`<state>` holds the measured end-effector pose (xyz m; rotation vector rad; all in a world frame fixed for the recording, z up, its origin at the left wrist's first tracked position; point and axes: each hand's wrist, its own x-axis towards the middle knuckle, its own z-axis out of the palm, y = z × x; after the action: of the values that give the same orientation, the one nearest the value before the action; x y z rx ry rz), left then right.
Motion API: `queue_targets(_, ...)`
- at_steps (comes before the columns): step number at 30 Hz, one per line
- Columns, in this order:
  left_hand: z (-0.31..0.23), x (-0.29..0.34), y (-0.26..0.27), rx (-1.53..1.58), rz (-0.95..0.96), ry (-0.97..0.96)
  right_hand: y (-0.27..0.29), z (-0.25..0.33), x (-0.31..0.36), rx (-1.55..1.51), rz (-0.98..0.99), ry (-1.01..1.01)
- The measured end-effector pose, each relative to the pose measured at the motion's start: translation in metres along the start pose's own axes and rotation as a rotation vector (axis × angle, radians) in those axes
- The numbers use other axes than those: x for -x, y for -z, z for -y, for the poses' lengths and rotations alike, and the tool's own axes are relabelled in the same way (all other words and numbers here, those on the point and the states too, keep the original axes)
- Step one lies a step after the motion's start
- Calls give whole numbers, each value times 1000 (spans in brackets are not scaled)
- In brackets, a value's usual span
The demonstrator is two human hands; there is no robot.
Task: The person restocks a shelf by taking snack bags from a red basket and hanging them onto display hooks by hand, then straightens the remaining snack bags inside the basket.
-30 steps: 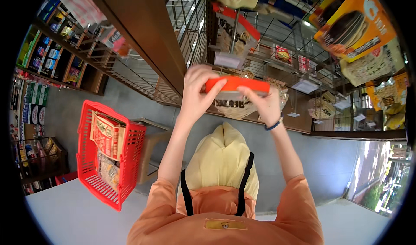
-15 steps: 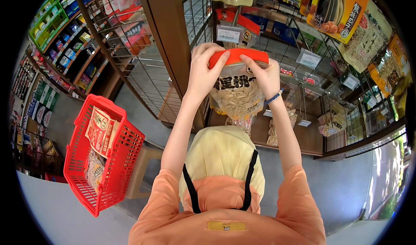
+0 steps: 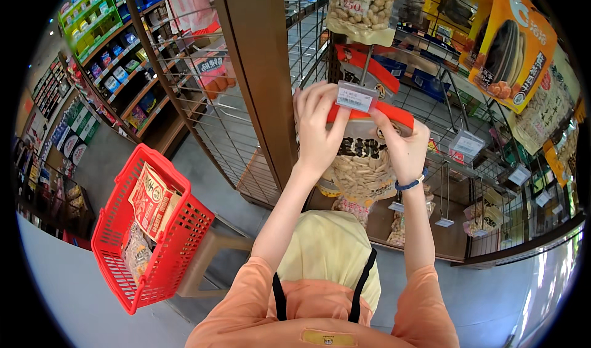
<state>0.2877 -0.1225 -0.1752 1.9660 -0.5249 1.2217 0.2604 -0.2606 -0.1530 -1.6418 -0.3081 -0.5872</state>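
Observation:
Both my hands pinch the red top strip of a clear bag of pale seeds point(image 3: 363, 170), which hangs upright between them. My left hand point(image 3: 320, 126) grips the strip's left end, fingers behind and thumb in front. On the right end, my right hand point(image 3: 403, 151) holds on the same way. A price tag point(image 3: 357, 97) at the front of a metal display hook point(image 3: 367, 64) overlaps the middle of the strip. Whether the hook passes through the bag's hole is hidden. Behind it hangs another red-topped bag point(image 3: 352, 55).
A red shopping basket point(image 3: 197, 215) holding packaged food stands on a beige stool point(image 3: 212, 255) at my left. A brown post point(image 3: 258, 64) rises beside my left hand. A peanut bag point(image 3: 363, 9) hangs above, and an orange seed bag point(image 3: 514, 46) hangs to the right.
My hands and the bag have moved right and slightly down in the picture, and the bag's top is now under the hook's price tag. The whole view has shifted too.

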Motion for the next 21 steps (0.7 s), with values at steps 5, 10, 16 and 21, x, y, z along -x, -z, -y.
queue_targets(5,13,-5,-4,194,-108,18,-3,-5,-9,13,36,25)
queue_targets(10,12,-6,-7,212,-96,32,-3,-2,-8,-45,14,-4)
queue_targets(16,21,-8,-10,248,-106,58,-4,-3,-14,-70,30,18)
queue_targets(21,25,-11,-11,323,-33,51,-4,0,-13,-39,44,12)
